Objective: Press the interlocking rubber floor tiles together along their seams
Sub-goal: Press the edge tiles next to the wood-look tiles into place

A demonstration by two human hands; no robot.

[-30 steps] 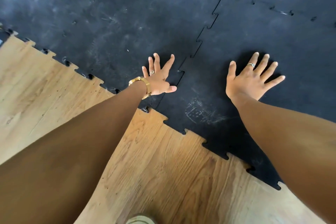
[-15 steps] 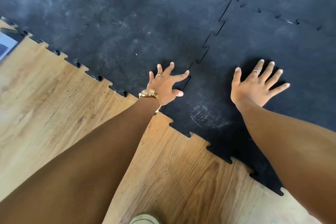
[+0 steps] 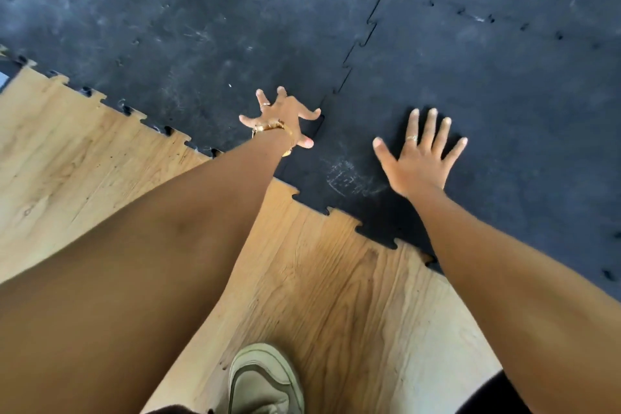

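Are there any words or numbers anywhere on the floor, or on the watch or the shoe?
No readable words or numbers.
Black tile: only a whitish scuff, no letters.
Wood-look tile: grain only.
Gold watch: face hidden.
Shoe: no label shows.

A pale shoe [image 3: 265, 380] stands at the bottom edge on the wood floor [image 3: 336, 296] (light planks with darker grain). A chalky scuff [image 3: 349, 178] marks the dark surface just beyond the wood.
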